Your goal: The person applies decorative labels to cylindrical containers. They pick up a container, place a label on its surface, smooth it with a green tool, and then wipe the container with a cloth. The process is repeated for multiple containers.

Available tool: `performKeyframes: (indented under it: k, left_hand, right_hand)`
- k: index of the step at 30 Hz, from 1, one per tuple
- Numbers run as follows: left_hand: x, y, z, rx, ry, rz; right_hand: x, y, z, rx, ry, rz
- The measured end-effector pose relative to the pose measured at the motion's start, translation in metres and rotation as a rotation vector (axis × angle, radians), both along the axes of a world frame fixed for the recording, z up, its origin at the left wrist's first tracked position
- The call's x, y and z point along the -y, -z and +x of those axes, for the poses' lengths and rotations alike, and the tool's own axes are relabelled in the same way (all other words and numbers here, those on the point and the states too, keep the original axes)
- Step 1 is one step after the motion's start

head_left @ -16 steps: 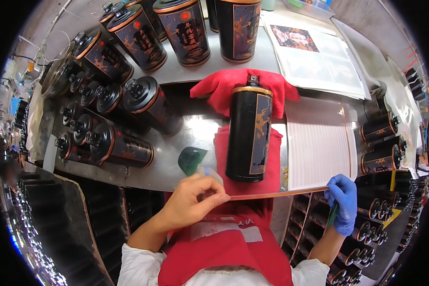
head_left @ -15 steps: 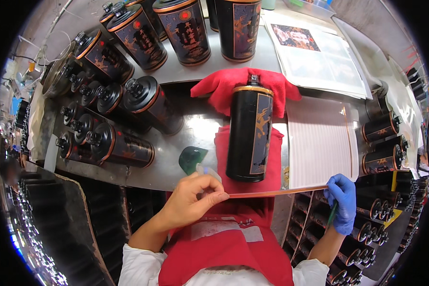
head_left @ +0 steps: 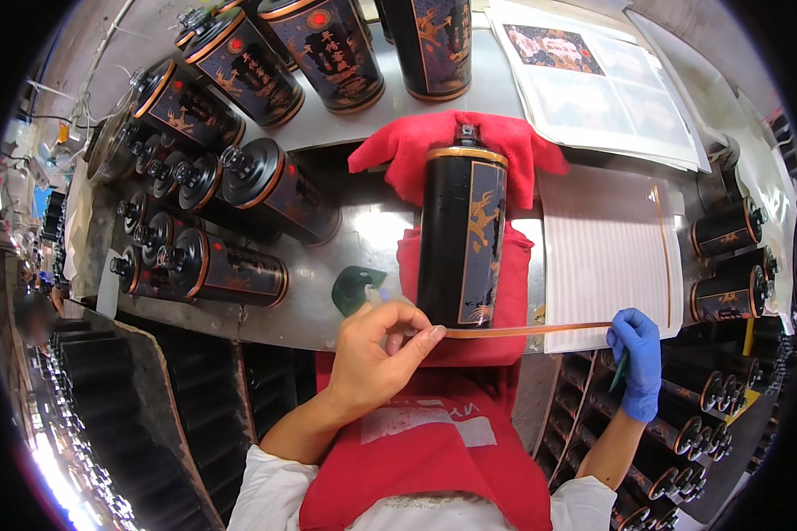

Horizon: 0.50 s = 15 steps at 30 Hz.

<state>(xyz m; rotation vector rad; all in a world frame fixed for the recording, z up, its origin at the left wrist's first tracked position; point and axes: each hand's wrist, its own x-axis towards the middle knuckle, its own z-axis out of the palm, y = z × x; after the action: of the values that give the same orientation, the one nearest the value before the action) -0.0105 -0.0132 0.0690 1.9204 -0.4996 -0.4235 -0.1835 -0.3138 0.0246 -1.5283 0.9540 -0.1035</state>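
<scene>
My left hand point(head_left: 376, 354), bare, has thumb and forefinger pinched on one end of a thin orange-gold strip point(head_left: 527, 331), a narrow glossy ribbon of tape or decal stretched taut and level. My right hand point(head_left: 638, 358), in a blue rubbery glove, pinches the other end and also has a slim dark green tool tucked against its palm. The strip runs just across the base of a tall black cylindrical bottle point(head_left: 463, 234) lying on its side, neck away from me, its glossy body trimmed with gold bands and a gold dragon design; I cannot tell whether the strip touches it. The bottle rests on a soft red cloth point(head_left: 425, 155), bunched around its neck and spread flat under its base.

The cloth lies on a dull, scuffed metal workbench point(head_left: 345, 234). Just beside my left hand sits a small dark green curved piece point(head_left: 352, 288), smooth and translucent. To the right of the bottle lies a white ribbed sheet point(head_left: 607, 248) with one more orange strip point(head_left: 662, 248) along its right edge. Beyond it are open printed pages point(head_left: 593, 84). More black-and-gold bottles point(head_left: 239, 181) lie crowded on the left, some stand at the far edge, and others sit in racks on the right. My red apron point(head_left: 434, 451) fills the bottom.
</scene>
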Motion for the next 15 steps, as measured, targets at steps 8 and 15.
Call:
performKeyframes:
  k: [8,15]
  left_hand:
    - [-0.009,0.026,0.003,-0.343,-0.132,-0.293]
    - [0.001,0.029,-0.006,0.009,-0.009,-0.167]
  right_hand:
    - [0.007,0.007,-0.001,0.002,-0.009,0.033]
    - [0.006,0.007,0.0,-0.011,-0.005,0.039]
